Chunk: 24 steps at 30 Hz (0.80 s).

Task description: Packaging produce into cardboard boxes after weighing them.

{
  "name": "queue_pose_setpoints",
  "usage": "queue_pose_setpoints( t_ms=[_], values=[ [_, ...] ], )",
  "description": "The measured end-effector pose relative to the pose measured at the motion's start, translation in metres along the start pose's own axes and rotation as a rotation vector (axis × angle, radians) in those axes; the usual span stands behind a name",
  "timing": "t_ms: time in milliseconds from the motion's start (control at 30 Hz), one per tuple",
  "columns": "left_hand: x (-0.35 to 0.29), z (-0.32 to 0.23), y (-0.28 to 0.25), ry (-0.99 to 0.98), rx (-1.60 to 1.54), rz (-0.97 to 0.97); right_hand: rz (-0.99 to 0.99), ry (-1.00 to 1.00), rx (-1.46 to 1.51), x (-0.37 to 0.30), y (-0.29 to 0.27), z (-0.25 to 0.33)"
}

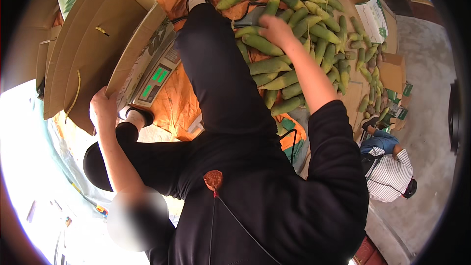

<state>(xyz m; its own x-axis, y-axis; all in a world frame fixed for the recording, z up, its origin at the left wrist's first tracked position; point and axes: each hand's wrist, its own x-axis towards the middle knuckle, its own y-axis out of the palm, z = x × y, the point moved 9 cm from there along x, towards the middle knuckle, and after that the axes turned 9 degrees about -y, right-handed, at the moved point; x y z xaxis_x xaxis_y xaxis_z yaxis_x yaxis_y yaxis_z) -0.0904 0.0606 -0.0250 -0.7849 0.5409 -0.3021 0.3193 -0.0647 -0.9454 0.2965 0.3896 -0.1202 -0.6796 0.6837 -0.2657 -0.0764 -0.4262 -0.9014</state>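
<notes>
Probably to steady it, my left hand (104, 110) grips the carton's (91, 37) near corner beside the scale (156, 79); my right hand (275, 31) reaches among green radishes (263, 45), its grip unclear.

Produce-packing area, judging by the heap of long green root vegetables (316, 32) at far right, an open cardboard carton (91, 41) and lit digital scale (153, 84) at left, more cartons (393, 72) farther right, and concrete floor (427, 59).
</notes>
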Motion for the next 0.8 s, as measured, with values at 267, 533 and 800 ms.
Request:
queue_pose_setpoints(
  t_ms=[267,533,800],
  values=[
    [-0.003,-0.01,0.003,-0.036,0.003,0.013,0.319,0.091,-0.264,-0.095,0.143,-0.082],
    [-0.009,-0.005,-0.007,-0.1,0.021,0.019,0.492,0.101,-0.448,-0.09,0.15,-0.053],
    [-0.013,-0.004,-0.001,-0.097,0.058,0.062,0.298,0.211,-0.345,-0.093,0.107,-0.058]
  ],
)
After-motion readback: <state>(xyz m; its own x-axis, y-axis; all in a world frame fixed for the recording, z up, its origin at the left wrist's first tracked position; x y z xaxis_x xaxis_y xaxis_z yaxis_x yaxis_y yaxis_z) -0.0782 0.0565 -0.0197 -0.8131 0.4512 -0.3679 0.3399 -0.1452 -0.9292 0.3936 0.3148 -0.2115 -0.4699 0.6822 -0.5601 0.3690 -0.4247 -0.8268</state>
